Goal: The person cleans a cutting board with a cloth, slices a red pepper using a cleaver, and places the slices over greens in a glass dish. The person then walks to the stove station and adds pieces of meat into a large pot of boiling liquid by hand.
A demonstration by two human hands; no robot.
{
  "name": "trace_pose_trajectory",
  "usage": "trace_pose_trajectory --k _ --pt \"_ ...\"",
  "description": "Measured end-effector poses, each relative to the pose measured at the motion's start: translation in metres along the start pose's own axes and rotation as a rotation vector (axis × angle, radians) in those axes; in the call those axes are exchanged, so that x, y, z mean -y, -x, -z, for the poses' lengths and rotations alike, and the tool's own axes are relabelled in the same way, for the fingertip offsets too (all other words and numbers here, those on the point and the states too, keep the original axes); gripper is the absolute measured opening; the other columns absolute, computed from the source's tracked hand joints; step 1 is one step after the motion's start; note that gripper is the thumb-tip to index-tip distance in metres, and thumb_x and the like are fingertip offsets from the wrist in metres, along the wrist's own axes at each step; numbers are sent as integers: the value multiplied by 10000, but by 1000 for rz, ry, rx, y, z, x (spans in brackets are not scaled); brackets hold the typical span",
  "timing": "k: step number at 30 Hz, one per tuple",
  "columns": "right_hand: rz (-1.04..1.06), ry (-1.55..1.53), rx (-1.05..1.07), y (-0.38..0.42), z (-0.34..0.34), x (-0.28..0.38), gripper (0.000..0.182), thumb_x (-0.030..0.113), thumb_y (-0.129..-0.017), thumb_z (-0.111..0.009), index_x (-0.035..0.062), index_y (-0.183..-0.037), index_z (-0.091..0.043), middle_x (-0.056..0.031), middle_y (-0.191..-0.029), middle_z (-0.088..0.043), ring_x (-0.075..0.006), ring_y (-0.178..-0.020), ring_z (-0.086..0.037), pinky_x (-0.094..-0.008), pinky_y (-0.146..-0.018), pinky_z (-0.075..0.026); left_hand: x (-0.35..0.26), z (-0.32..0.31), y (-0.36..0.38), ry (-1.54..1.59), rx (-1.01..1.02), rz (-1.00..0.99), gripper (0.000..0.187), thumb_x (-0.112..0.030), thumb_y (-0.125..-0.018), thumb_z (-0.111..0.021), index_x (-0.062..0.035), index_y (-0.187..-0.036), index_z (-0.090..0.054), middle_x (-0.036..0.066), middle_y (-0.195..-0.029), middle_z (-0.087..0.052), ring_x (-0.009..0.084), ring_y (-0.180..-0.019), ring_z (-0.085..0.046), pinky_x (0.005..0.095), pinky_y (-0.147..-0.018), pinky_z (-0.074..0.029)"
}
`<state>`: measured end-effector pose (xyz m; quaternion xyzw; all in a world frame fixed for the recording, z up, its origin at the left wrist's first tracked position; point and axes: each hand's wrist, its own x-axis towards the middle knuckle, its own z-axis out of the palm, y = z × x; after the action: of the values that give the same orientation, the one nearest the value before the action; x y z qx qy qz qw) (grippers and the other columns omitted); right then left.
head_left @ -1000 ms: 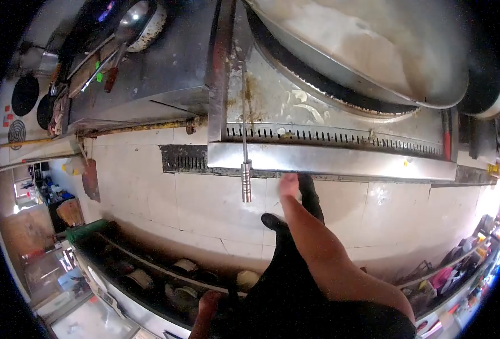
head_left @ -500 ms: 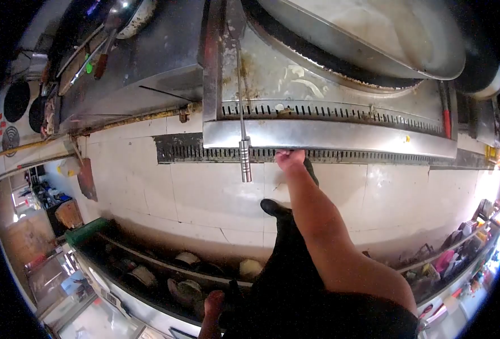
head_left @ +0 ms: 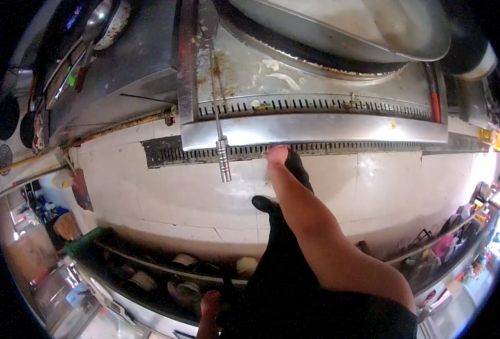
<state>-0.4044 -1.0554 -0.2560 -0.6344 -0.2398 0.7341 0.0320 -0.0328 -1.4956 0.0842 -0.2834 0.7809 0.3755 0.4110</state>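
My right hand reaches to the front edge of the steel cooking range. Its fingers look curled in just under the rim, where the edge hides whatever they may grip. Left of that hand, a long thin metal rod with a ribbed metal handle lies across the range, the handle sticking out past the edge. My left hand hangs low beside my dark clothing, with its fingers too dim to make out. Pale scraps lie on the range top below a large, wide pan.
A red-handled tool rests at the range's right side. Utensils lie on the steel counter to the left. A slotted drain runs along the pale floor. Behind me, a low shelf holds several round vessels.
The view has shifted, so the range and rod appear farther left. My right hand stays at the underside of the rim, and my left hand still hangs low.
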Motion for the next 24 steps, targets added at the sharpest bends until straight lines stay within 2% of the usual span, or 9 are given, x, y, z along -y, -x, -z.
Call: trace_pose_trajectory --k 4,7,8,13,15,19,21,22,24 --pt "-626 -493 364 38 -8 38 220 323 -906 -452 122 -858 -525 -83 -673 -522 -217 -534 -527 -334 -469 -394 -31 -1 3 40 -36 -12 249 -165 -854 -665 -55 -1073 -618 38 -977 -672 132 -841 -632 280 -731 -511" --pt "-252 -246 17 48 -26 37 344 465 -931 -415 155 -896 -560 -28 -667 -540 -168 -467 -421 -290 -403 -319 -45 2 -4 94 -44 55 264 -158 -841 -692 -59 -1075 -620 45 -955 -672 140 -822 -624 289 -714 -508" --pt "-150 -470 181 39 -28 21 356 473 -920 -438 151 -840 -567 -22 -631 -503 -153 -454 -396 -262 -379 -282 -49 4 -3 -90 -38 39 264 -147 -837 -691 -60 -1076 -620 46 -949 -670 140 -816 -623 288 -701 -506" --pt "-381 -407 49 74 -38 73 321 463 -920 -458 164 -854 -551 -16 -622 -479 -141 -452 -374 -256 -414 -302 -85 2 -4 33 -31 156 265 -171 -849 -669 -68 -1089 -618 51 -964 -666 147 -799 -621 294 -677 -502" --pt "-557 -462 52 66 -29 81 294 452 -921 -472 169 -884 -542 -16 -619 -477 -141 -450 -373 -255 -427 -311 -85 4 -6 -320 22 -53 276 -245 -882 -622 -77 -1101 -614 44 -975 -662 158 -777 -619 302 -662 -500" --pt "-706 -334 156 28 -17 49 273 453 -911 -509 181 -931 -518 -22 -598 -467 -135 -440 -366 -250 -439 -319 -57 10 -14 -144 49 -88 309 -308 -898 -591 -94 -1120 -609 45 -989 -664 175 -775 -624 310 -661 -502" --pt "-305 -166 14 67 -38 52 289 472 -907 -506 185 -940 -516 -20 -604 -486 -126 -464 -387 -253 -445 -341 -55 16 -32 -1333 -35 -822 313 -347 -916 -547 -87 -1072 -626 69 -974 -668 205 -781 -635 340 -666 -511" --pt "-320 -245 91 75 -36 60 275 460 -908 -507 187 -931 -524 -20 -607 -490 -130 -485 -407 -261 -453 -353 -73 13 -34 -1336 -33 -829 313 -347 -916 -547 -87 -1072 -626 69 -974 -668 205 -781 -635 340 -666 -511" --pt "-345 -328 172 74 -35 65 262 449 -909 -509 188 -921 -533 -21 -610 -495 -135 -505 -427 -269 -461 -365 -144 3 -24 -791 100 -37 363 -394 -925 -515 -67 -1024 -640 78 -944 -677 241 -789 -645 372 -673 -511"
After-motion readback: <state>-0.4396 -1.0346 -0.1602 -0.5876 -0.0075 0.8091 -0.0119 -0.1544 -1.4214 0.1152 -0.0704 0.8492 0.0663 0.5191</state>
